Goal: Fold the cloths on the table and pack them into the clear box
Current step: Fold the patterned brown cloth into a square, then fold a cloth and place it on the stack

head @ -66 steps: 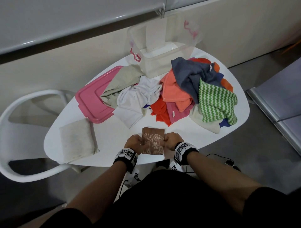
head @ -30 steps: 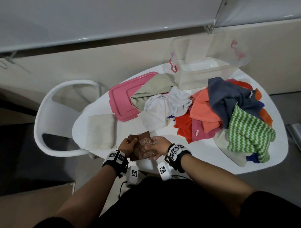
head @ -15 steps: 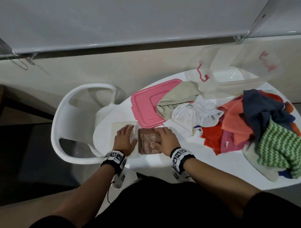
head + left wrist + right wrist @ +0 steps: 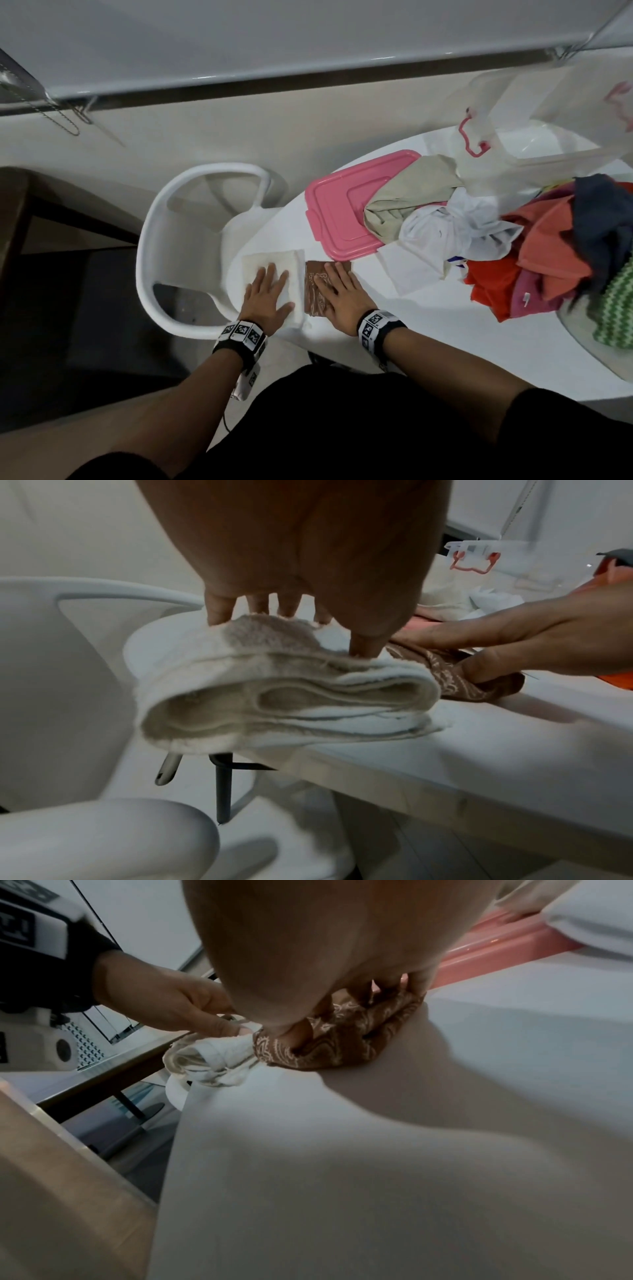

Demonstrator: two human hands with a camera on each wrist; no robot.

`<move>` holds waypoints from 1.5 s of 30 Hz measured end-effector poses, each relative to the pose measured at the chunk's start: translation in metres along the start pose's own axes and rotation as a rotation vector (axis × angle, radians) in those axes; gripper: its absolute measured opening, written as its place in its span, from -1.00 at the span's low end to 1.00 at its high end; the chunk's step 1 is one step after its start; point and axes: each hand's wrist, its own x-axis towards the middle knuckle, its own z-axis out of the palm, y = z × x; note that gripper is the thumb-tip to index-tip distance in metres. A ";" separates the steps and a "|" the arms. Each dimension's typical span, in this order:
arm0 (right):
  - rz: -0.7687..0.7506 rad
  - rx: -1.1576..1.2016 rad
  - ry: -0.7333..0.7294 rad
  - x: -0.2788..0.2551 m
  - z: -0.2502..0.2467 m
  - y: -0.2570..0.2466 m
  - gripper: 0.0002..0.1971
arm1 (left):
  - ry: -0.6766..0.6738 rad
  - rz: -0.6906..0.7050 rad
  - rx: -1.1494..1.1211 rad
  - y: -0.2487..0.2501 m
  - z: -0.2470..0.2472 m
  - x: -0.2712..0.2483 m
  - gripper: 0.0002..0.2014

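A folded brown patterned cloth (image 4: 317, 269) lies near the left end of the white table (image 4: 428, 329), right beside a folded cream cloth (image 4: 270, 258). My right hand (image 4: 339, 294) presses flat on the brown cloth, fingers straight. My left hand (image 4: 269, 294) rests flat on the cream cloth. The left wrist view shows the cream cloth (image 4: 284, 707) hanging slightly over the table edge, with the brown cloth (image 4: 459, 685) next to it. The clear box (image 4: 548, 161) stands at the far right of the table, with no lid on it.
A pink lid (image 4: 339, 212) lies behind the two folded cloths. An unfolded pile spreads across the right: beige (image 4: 407, 202), white (image 4: 445, 236), orange, red, navy, green zigzag (image 4: 616, 308). A white chair (image 4: 191, 240) stands against the table's left end.
Both hands carried the brown cloth leftward from the table's front and laid it beside the cream cloth. My left hand let go and now lies on the cream cloth.
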 end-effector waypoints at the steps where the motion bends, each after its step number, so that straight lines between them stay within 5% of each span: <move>1: 0.002 -0.001 -0.016 0.003 -0.001 -0.003 -0.23 | -0.004 0.004 -0.005 -0.001 0.000 0.000 -0.24; 9: -0.066 -0.045 0.025 -0.006 -0.004 0.001 -0.24 | -0.026 -0.018 -0.009 0.009 -0.004 0.008 -0.24; 15: -0.154 -0.006 0.065 -0.013 -0.003 0.009 -0.48 | -0.057 -0.040 0.019 0.012 -0.006 0.007 -0.22; 18: -0.118 0.001 -0.026 -0.011 -0.011 0.006 -0.44 | -0.055 -0.058 0.024 0.018 -0.007 0.007 -0.20; 24: -0.095 0.110 0.049 -0.015 -0.024 0.001 -0.29 | -0.042 -0.089 0.053 0.022 -0.013 0.011 -0.21; 29: 0.086 0.280 0.363 -0.041 -0.045 0.048 -0.52 | 0.295 0.022 0.051 0.059 -0.025 0.016 -0.52; 32: 0.263 0.195 0.279 -0.066 -0.047 0.097 -0.54 | 0.354 0.094 -0.025 0.108 -0.030 0.031 -0.60; 35: 0.339 0.190 0.002 -0.102 -0.039 0.135 -0.42 | 0.234 0.213 -0.132 0.163 -0.030 0.044 -0.58; 38: 0.327 0.261 -0.111 -0.136 -0.032 0.155 -0.36 | 0.010 0.263 -0.231 0.211 -0.017 0.056 -0.61; 45: 0.360 0.377 -0.105 -0.178 -0.023 0.165 -0.55 | -0.113 -0.004 -0.434 0.267 0.021 0.072 -0.36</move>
